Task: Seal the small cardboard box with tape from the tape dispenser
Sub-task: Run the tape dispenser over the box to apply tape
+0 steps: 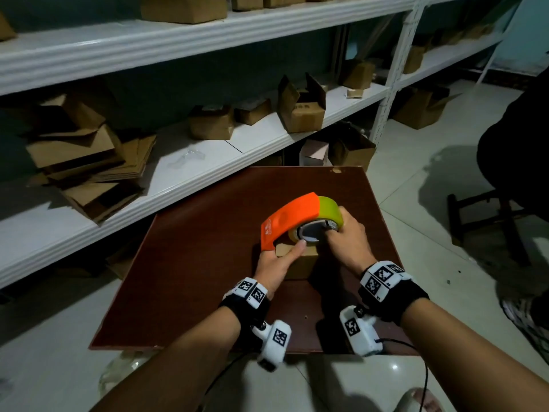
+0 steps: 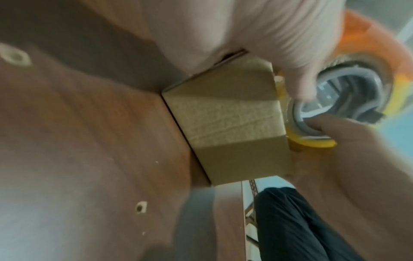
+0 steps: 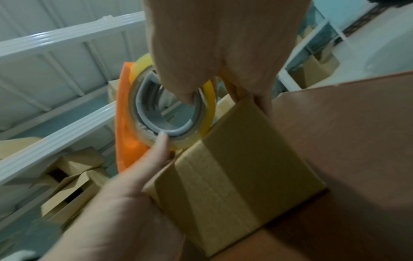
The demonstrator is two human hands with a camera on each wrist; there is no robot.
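White metal shelving (image 1: 190, 173) along the left carries flattened brown corrugated sheets (image 1: 89, 165) and several folded cartons, one of them an open carton (image 1: 300, 105) with its flaps raised; what it holds cannot be seen. A dark red-brown wood-grain board (image 1: 190, 263) with a smooth, matte face lies in front of the shelving. The small cardboard box (image 1: 297, 263), a plain corrugated cube with its top flaps folded down, stands on the board near its middle. The left hand (image 1: 274, 267) grips the box's left side, with the thumb extended up along the near edge so that its tip touches the tape roll. The tape dispenser (image 1: 289, 220), a curved orange plastic shell over a yellowish translucent roll on a grey core, rests on the box top. The right hand (image 1: 346, 239) holds the dispenser, fingers hooked into the core and thumb on the outer rim.
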